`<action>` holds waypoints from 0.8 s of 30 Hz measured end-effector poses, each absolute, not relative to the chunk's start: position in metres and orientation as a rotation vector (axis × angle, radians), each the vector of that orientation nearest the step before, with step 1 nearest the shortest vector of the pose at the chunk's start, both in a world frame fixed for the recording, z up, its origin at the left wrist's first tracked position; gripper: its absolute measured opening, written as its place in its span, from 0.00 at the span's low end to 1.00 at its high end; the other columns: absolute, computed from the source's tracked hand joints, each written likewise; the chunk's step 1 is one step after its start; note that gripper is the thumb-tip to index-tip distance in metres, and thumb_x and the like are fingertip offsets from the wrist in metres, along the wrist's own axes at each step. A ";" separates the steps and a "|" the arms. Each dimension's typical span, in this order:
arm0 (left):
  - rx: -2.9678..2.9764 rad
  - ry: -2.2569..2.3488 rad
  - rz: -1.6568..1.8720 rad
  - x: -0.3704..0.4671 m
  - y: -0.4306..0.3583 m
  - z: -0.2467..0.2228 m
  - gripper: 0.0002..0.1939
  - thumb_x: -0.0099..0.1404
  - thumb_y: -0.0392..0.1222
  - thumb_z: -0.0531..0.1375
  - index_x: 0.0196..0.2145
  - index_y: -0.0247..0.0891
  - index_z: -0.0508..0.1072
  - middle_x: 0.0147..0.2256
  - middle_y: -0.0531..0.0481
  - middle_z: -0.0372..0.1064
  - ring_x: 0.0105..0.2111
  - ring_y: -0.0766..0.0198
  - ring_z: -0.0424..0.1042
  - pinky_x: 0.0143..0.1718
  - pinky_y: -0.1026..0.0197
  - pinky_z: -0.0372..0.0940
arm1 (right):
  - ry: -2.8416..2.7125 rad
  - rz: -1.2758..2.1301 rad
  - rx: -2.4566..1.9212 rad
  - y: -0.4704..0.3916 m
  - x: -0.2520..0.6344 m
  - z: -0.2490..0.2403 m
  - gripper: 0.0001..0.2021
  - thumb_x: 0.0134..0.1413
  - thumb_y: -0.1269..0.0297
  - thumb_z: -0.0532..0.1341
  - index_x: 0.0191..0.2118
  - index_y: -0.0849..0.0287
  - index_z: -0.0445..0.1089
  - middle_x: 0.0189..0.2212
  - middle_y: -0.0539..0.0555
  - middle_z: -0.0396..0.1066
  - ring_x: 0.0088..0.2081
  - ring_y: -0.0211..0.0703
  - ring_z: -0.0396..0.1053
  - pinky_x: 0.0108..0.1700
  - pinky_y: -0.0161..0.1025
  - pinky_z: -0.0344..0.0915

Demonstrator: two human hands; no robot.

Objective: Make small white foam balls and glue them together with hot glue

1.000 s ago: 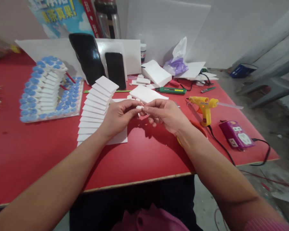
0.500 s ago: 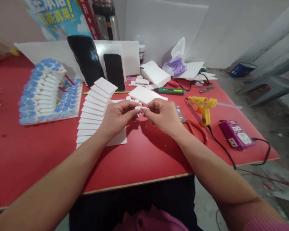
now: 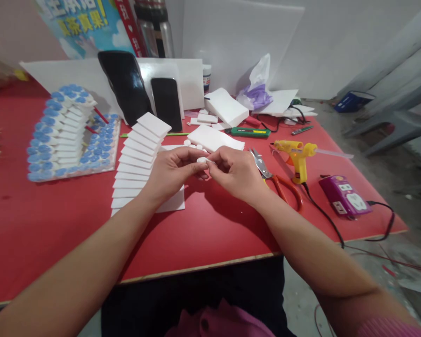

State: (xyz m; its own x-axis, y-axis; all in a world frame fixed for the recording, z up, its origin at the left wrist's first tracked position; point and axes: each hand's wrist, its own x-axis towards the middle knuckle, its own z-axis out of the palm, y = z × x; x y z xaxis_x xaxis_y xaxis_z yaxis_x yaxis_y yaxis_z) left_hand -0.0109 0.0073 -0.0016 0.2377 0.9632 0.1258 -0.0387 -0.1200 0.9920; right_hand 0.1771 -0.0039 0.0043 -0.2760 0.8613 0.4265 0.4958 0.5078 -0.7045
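Observation:
Over the middle of the table, my left hand [image 3: 175, 171] and my right hand [image 3: 233, 173] meet fingertip to fingertip. Both pinch one small white rolled piece [image 3: 202, 160], which may be foam or paper. Fingers hide part of it. Just behind, several small white round pieces [image 3: 191, 145] lie on the table. Left of my left hand is a fanned stair of white foam board strips [image 3: 135, 159] on a white base. Scissors [image 3: 279, 185] with orange handles lie beside my right hand.
A yellow glue gun [image 3: 298, 159] and purple power socket [image 3: 345, 196] are on the right, with cords over the edge. A green utility knife [image 3: 250, 132] lies behind my hands. A blue-and-white stair model [image 3: 61, 140] stands left. Two phones [image 3: 167, 103] lean at the back.
My right hand has shifted slightly, and its fingers have turned around the white piece. More of the scissors' blades shows now. My left hand stays almost in place.

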 end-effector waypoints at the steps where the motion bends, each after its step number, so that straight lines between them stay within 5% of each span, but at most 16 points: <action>1: 1.399 0.948 1.122 -0.011 0.007 -0.002 0.13 0.57 0.43 0.75 0.39 0.33 0.84 0.29 0.48 0.81 0.27 0.61 0.80 0.33 0.61 0.77 | -1.937 0.549 -1.113 -0.004 0.177 0.004 0.08 0.61 0.69 0.63 0.30 0.58 0.70 0.25 0.49 0.74 0.27 0.36 0.65 0.32 0.37 0.59; 16: 1.535 0.926 1.161 -0.014 0.009 -0.011 0.08 0.60 0.40 0.73 0.36 0.36 0.83 0.34 0.49 0.82 0.34 0.61 0.82 0.41 0.60 0.77 | -1.950 0.511 -1.097 -0.003 0.178 0.005 0.07 0.61 0.72 0.63 0.31 0.59 0.71 0.25 0.50 0.75 0.27 0.38 0.68 0.33 0.37 0.60; 24: 1.343 0.926 1.091 -0.013 0.009 0.000 0.15 0.53 0.43 0.79 0.31 0.34 0.79 0.25 0.50 0.78 0.22 0.65 0.76 0.26 0.65 0.72 | -2.089 0.612 -1.027 -0.008 0.184 0.010 0.04 0.58 0.73 0.62 0.39 0.59 0.72 0.32 0.54 0.78 0.30 0.40 0.70 0.32 0.38 0.60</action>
